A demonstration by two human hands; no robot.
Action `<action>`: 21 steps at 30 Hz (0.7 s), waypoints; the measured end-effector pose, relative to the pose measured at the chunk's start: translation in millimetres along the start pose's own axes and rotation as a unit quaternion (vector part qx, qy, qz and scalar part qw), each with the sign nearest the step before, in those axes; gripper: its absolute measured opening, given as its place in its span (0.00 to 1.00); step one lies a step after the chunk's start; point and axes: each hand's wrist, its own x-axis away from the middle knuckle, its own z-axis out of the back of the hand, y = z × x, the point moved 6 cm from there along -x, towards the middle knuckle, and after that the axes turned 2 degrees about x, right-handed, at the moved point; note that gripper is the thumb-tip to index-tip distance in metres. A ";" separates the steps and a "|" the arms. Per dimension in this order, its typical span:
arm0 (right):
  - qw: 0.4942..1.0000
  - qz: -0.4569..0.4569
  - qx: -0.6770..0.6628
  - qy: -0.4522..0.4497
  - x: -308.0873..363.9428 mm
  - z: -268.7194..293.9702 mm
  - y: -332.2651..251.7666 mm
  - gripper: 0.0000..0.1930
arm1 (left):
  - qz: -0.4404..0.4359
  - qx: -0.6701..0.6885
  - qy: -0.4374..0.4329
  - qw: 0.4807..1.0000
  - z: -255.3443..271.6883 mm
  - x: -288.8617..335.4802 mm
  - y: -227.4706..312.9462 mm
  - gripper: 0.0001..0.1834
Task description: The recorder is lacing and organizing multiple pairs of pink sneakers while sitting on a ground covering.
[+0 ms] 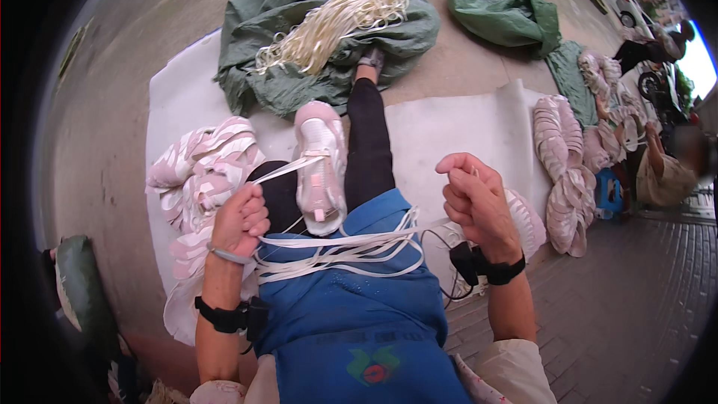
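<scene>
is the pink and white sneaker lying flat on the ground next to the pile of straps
No, the pink and white sneaker is on a raised foot over the person's lap, with a flat white strap running from it to the left hand.

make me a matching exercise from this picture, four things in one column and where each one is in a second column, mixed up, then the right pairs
Things:
1. left hand
2. right hand
3. pink shoe
4. bundle of cream straps

Places:
A. lying on the green sack at the top
B. raised to the right of the blue apron, pinching a strap end
C. on the foot propped over the knee, a white strap looped round it
D. beside the pile of pink pieces, closed on the white strap

Pairs: 1-D, 2-B, 3-C, 4-A
</scene>
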 end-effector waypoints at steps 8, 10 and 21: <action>0.968 0.172 -0.142 0.111 6.9 41.9 -36.3 0.17 | -0.035 0.235 0.009 0.971 21.9 -24.9 9.0 0.06; 0.959 0.194 -0.176 0.105 12.6 58.7 -51.0 0.17 | -0.039 0.225 0.009 0.974 6.4 -24.5 3.5 0.06; 0.900 0.388 -0.198 -0.019 108.8 42.9 -142.0 0.22 | 0.049 0.073 -0.082 0.993 -45.3 -1.8 -33.2 0.13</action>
